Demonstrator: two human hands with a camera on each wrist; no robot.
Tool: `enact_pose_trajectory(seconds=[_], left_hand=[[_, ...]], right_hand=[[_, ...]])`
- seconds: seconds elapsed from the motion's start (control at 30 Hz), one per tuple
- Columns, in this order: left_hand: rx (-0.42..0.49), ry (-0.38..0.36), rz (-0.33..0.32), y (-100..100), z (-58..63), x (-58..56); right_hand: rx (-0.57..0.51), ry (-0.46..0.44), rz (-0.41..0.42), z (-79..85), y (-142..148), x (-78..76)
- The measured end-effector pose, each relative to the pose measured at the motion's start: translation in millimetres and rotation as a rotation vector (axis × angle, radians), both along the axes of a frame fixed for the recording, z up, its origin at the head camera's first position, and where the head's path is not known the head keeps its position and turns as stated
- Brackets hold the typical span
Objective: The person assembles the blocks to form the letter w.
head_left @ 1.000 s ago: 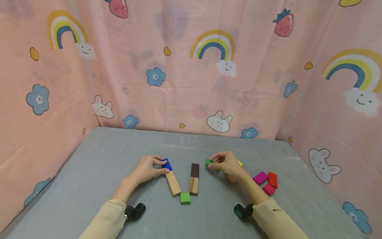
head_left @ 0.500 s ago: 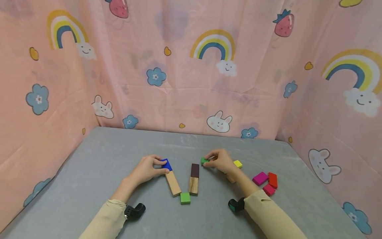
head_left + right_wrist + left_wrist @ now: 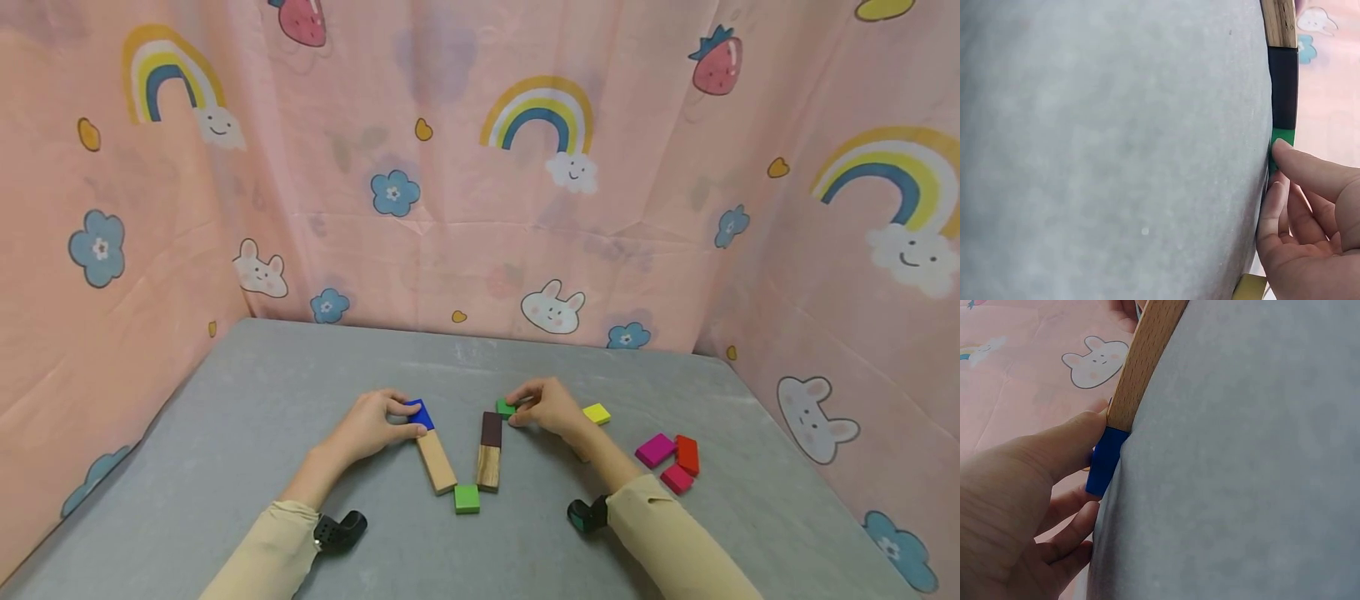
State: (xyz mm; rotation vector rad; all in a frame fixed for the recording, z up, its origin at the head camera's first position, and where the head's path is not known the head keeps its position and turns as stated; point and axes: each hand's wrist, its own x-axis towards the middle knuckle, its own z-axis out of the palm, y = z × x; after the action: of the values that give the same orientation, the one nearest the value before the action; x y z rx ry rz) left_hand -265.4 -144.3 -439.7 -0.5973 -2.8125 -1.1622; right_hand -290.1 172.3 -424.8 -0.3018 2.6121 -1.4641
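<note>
My left hand pinches a blue block between thumb and fingers. That block lies against the far end of a long plain wooden block, which slants on the table. My right hand pinches a dark green block at the far end of a dark brown block; in the right wrist view the two meet. A striped wooden block continues the brown one toward me. A light green block lies at the near ends of both rows.
To the right of my right hand lies a yellow block. Farther right sit a magenta block, an orange-red block and a crimson block. A pink patterned curtain borders the grey table.
My right hand has moved left with the dark green block, up to the far end of the dark brown block. More of the yellow block shows. My left hand has stayed on the blue block.
</note>
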Motion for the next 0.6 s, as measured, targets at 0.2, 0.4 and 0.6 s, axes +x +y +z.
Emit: enact_pose_trajectory(seconds=[0.2,0.4,0.6], left_hand=[[0.001,0.002,0.002,0.1,-1.0,-0.8],[0.000,0.000,0.000,0.8,-0.7,-1.3],[-0.003,-0.003,0.001,0.4,-0.9,-1.4]], right_hand=[[-0.017,-0.009,-0.002,-1.7,0.5,0.5],[-0.023,-0.019,-0.007,-1.8,0.7,0.8],[-0.027,-0.018,-0.001,-0.5,0.9,1.5]])
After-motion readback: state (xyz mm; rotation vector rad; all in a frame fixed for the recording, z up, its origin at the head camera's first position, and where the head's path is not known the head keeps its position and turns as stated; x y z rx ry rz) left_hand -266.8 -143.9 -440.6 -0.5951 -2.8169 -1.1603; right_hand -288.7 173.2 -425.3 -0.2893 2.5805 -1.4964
